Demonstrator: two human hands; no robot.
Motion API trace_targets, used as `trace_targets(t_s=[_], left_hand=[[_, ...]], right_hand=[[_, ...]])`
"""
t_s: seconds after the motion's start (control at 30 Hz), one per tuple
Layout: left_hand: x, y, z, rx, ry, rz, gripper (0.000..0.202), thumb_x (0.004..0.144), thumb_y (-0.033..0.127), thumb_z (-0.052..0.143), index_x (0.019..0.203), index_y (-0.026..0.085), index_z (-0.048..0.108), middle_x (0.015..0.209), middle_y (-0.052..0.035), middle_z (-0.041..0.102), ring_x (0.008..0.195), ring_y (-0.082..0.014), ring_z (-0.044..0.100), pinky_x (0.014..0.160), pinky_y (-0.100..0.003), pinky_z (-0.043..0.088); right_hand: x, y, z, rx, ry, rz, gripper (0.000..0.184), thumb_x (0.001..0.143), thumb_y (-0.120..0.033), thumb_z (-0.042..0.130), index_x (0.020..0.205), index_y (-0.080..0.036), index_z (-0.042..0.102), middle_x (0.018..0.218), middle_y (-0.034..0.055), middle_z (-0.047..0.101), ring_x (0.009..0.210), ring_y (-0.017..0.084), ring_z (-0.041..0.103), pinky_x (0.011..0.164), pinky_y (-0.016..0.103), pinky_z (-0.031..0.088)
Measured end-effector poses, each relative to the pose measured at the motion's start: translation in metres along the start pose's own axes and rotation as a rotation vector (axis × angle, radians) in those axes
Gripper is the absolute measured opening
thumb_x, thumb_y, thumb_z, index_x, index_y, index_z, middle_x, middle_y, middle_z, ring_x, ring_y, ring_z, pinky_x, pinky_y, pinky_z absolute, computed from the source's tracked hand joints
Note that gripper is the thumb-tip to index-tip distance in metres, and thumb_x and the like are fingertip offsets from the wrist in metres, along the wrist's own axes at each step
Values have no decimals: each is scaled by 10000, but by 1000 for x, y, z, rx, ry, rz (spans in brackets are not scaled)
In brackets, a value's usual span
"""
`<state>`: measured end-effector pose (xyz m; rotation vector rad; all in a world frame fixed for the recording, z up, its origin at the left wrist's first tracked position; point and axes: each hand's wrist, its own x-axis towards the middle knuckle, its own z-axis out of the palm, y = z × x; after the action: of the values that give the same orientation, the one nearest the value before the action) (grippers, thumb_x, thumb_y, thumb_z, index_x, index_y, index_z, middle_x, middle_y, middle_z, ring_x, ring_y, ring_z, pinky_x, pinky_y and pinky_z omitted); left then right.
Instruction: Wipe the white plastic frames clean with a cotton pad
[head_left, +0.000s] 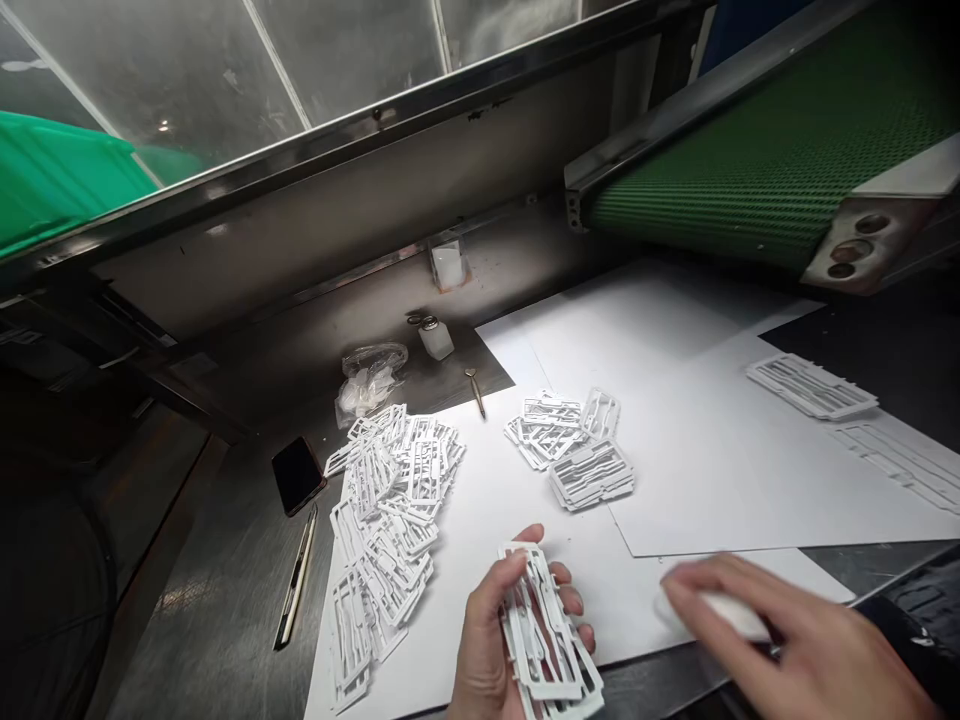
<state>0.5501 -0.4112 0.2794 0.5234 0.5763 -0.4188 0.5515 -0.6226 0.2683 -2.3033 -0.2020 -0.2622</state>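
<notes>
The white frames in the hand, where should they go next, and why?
Probably onto the small pile in the middle of the paper. The left hand holds a few frames stacked flat, like that neat pile, while the heap to the left lies jumbled. The right hand is blurred, resting on something white, so the left seems freer to move.

Open white paper betw. centre frame stack and right stack; large pile and phone block the left; conveyor overhangs rear right.
</notes>
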Motion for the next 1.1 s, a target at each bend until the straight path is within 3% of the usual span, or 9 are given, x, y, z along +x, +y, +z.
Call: trace_targets(t_s=[0.07, 0.17, 0.27, 0.37, 0.5, 0.7, 0.83, 1.0, 1.1], left_hand=[[9, 11, 14, 332, 22, 155, 559, 678, 252, 745, 1195, 164, 551, 792, -11, 649, 617, -134, 565, 644, -295, 464], [33, 29, 40, 1006, 77, 481, 371, 753, 214, 628, 1119, 169, 586, 838, -27, 629, 687, -148, 544, 682, -287, 409], [59, 39, 62, 1277, 110, 627, 278, 711, 159, 619, 985, 192, 649, 809, -43, 627, 737, -198, 523, 719, -321, 364], [73, 38, 71, 1332, 92, 638, 307, 651, 99, 612, 932, 211, 664, 732, -28, 602, 716, -213, 501, 711, -333, 333], [71, 35, 68, 1284, 37, 575, 309, 671, 125, 584, 960, 216, 642, 700, 1, 561, 641, -178, 471, 653, -310, 336], [42, 35, 53, 1069, -149, 268, 399, 608, 206, 658, 1002, 143, 646, 751, -2, 567, 637, -136, 487, 610, -272, 370], [14, 18, 35, 928, -26, 222, 482, 572, 226, 732, 1035, 134, 633, 830, -20, 622, 747, -156, 544, 704, -277, 422], [-10, -10, 16, 869, 55, 297, 539, 622, 290, 757, 1115, 128, 610, 917, -50, 630, 757, -170, 560, 741, -305, 442], [-18, -14, 13, 786, 86, 275, 565, 564, 291, 806, 1074, 125, 627, 873, -31, 619, 696, -139, 523, 699, -282, 426]], right_hand=[[32, 26, -5, -88, -67, 180, 386, 868, -552, 487, 874, -251, 728, 743, 26, 674, 505, 247, 616, 493, 324, 538], [75, 52, -2, -142, -70, 242, 453, 871, -494, 467, 1099, -194, 717, 655, 31, 636, 631, 285, 652, 558, 351, 522], [96, 59, 4, -162, -128, 248, 401, 959, -524, 558, 1017, -157, 709, 585, -16, 568, 559, 223, 611, 583, 317, 502], [96, 53, 5, -170, -152, 241, 439, 991, -582, 590, 948, -159, 700, 553, -44, 533, 489, 189, 565, 567, 296, 489], [84, 37, 4, -152, -105, 227, 508, 933, -593, 503, 1041, -151, 728, 566, 7, 579, 599, 283, 634, 586, 351, 501], [67, 19, -14, 10, -142, 145, 597, 903, -678, 455, 1123, -208, 751, 630, -9, 636, 485, 241, 576, 497, 322, 492], [46, 5, -20, 117, -126, 53, 469, 952, -693, 574, 1121, -288, 741, 868, -40, 697, 454, 162, 557, 436, 248, 497], [21, -18, 0, 255, -20, -197, 251, 1065, -551, 573, 1124, -328, 672, 1103, -36, 652, 951, 200, 647, 771, 195, 557], [21, -15, 2, 177, 55, -168, 260, 1071, -550, 545, 1122, -319, 655, 1097, -32, 642, 922, 196, 642, 743, 203, 550]])
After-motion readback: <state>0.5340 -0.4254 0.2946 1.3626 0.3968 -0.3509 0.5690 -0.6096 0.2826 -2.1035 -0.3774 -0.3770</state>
